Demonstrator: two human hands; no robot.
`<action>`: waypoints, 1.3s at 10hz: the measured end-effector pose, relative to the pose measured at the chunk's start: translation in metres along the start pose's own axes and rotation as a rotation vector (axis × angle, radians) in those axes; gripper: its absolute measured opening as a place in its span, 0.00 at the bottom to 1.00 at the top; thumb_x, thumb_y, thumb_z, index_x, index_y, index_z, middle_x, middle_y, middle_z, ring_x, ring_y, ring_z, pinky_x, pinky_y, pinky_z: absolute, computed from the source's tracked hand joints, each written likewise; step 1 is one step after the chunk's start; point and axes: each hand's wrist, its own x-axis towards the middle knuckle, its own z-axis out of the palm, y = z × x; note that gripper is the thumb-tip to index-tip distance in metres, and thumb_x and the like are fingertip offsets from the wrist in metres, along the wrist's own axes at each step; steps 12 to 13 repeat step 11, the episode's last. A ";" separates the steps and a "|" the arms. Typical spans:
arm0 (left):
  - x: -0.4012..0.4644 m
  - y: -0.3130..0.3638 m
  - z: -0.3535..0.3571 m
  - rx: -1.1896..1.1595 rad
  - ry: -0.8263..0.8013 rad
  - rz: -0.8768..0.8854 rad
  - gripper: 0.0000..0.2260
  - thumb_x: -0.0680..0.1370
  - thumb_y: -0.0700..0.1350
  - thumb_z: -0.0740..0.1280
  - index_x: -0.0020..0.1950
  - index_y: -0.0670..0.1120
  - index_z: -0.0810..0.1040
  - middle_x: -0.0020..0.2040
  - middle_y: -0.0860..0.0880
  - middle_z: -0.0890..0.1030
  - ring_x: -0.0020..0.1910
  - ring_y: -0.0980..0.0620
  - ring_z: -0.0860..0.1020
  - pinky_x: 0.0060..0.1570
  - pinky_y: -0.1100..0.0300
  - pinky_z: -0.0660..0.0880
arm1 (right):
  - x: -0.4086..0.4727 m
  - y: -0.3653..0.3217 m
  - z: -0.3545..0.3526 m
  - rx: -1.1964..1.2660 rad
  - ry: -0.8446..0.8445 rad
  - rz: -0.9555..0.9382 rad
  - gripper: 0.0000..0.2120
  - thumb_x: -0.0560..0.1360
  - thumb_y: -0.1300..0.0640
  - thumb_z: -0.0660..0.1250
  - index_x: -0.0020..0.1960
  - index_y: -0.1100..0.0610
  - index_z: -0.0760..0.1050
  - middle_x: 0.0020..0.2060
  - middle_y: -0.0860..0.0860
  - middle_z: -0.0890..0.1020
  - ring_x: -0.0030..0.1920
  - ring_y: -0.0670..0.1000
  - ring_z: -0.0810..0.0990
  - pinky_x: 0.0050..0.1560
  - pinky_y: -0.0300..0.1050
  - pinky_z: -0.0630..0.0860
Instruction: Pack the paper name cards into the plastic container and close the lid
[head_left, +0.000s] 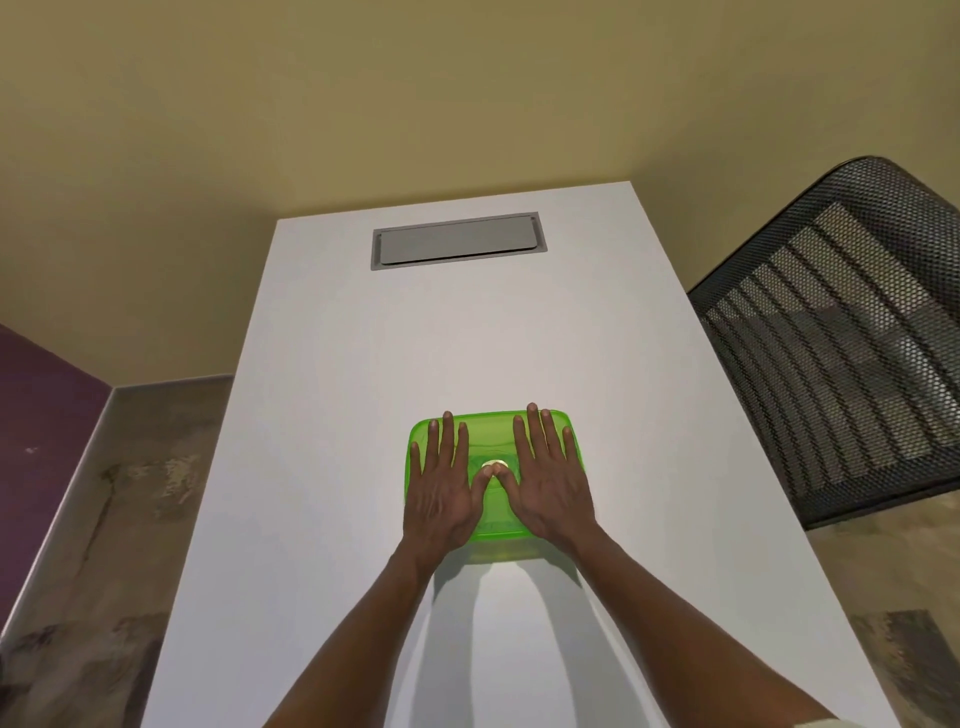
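A green translucent plastic container (493, 551) sits on the white table (467, 338), with its green lid (491, 431) on top. My left hand (441, 488) lies flat on the lid's left half, fingers spread. My right hand (550, 483) lies flat on the right half, fingers spread. Both thumbs meet at a small round pale spot (493, 464) in the lid's middle. No paper name cards are visible; the lid and my hands hide the inside of the container.
A grey rectangular cable hatch (457, 241) is set into the table's far end. A black mesh chair back (841, 338) stands close to the table's right edge. Floor shows on both sides, with a purple wall (41, 415) at the left.
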 end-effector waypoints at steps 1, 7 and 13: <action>0.001 0.001 0.002 0.026 -0.009 -0.028 0.32 0.80 0.63 0.42 0.79 0.47 0.50 0.80 0.47 0.45 0.79 0.47 0.43 0.77 0.43 0.48 | 0.001 0.001 0.001 -0.002 -0.003 -0.006 0.34 0.80 0.36 0.44 0.78 0.57 0.52 0.79 0.55 0.50 0.79 0.55 0.46 0.77 0.58 0.49; 0.002 0.004 -0.001 0.046 -0.058 -0.027 0.30 0.81 0.60 0.48 0.79 0.46 0.50 0.80 0.48 0.45 0.79 0.46 0.45 0.76 0.42 0.47 | 0.002 0.001 0.003 -0.015 -0.024 -0.004 0.34 0.80 0.37 0.46 0.78 0.57 0.51 0.79 0.55 0.49 0.79 0.55 0.45 0.78 0.58 0.48; -0.002 0.002 -0.028 -0.030 -0.023 0.023 0.30 0.82 0.57 0.46 0.79 0.44 0.44 0.80 0.47 0.39 0.79 0.48 0.40 0.78 0.45 0.47 | 0.006 -0.008 -0.019 0.053 0.006 -0.025 0.33 0.81 0.42 0.48 0.79 0.59 0.47 0.79 0.54 0.46 0.79 0.51 0.43 0.78 0.55 0.46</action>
